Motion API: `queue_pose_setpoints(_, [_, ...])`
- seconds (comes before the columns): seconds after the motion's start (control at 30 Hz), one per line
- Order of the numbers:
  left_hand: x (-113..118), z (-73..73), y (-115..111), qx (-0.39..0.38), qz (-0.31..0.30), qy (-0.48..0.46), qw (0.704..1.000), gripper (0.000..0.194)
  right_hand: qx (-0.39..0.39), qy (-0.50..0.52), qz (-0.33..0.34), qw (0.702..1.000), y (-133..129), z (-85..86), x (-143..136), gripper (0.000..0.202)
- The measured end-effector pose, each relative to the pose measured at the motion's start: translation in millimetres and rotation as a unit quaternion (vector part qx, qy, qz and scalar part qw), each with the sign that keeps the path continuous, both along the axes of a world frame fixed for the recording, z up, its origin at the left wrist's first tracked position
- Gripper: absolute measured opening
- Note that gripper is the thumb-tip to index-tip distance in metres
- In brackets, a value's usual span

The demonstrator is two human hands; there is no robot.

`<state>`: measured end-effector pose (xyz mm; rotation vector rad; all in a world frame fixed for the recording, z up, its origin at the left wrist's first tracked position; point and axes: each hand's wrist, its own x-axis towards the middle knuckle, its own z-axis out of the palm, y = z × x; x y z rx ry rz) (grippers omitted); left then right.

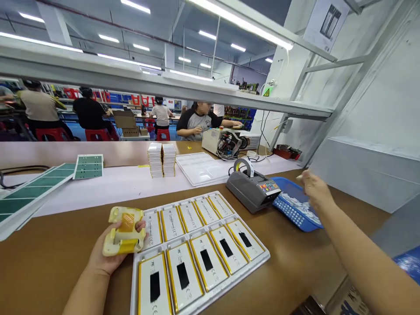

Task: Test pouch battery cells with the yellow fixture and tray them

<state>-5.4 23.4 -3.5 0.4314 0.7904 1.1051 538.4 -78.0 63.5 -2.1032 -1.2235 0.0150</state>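
My left hand (106,253) is closed around a cream-yellow plastic fixture (127,223) with an orange tape patch and a yellow strip on it. It hovers over the left end of a white tray (266,257) of flat white battery packs (210,267) with yellow edges. Front-row packs carry black rectangles; those visible in the back row show none. Raised at the right, my right hand (316,190) has its fingers pinched together above a blue basket (295,218) of white scraps. A small pale bit shows at the fingertips, too small to name.
A grey tape dispenser (251,190) stands behind the tray. Farther back are stacked packs (162,161), a white tray (201,168) and a beige machine (218,142). Green-topped panels (42,186) lie at left. A co-worker (201,120) sits opposite, beneath a shelf beam (183,92).
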Motion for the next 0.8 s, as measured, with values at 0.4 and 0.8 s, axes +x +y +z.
queue_pose_setpoints(0.4, [26, 11.9, -12, 0.042, -0.044, -0.011, 0.998, 0.044, -0.169, -0.114, 0.248, 0.947, -16, -43.8, -119, 0.018])
queue_pose_setpoints(0.8, [53, 3.3, -19, 0.041, -0.11, -0.024, 0.993, 0.043, -0.268, -0.324, 0.224, 0.879, -8, -56.3, -137, 0.016])
